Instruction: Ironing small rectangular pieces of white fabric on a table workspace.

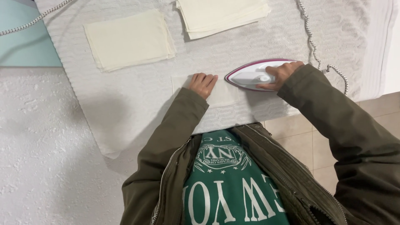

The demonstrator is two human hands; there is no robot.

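Note:
My left hand [203,83] presses flat on a cream cloth [227,95] that lies on the white towel-covered ironing surface [133,96]. My right hand [282,74] grips the handle of a white and purple iron [252,75], whose tip points left and rests on the right part of that cloth. The two hands are close together, with the iron's nose just right of my left fingers. Olive jacket sleeves cover both arms.
A folded cream cloth [130,40] lies at the far left of the surface, and a stack of several cream cloths [223,14] sits at the far edge. The iron's braided cord [312,41] runs along the right. Tiled floor [300,137] shows below.

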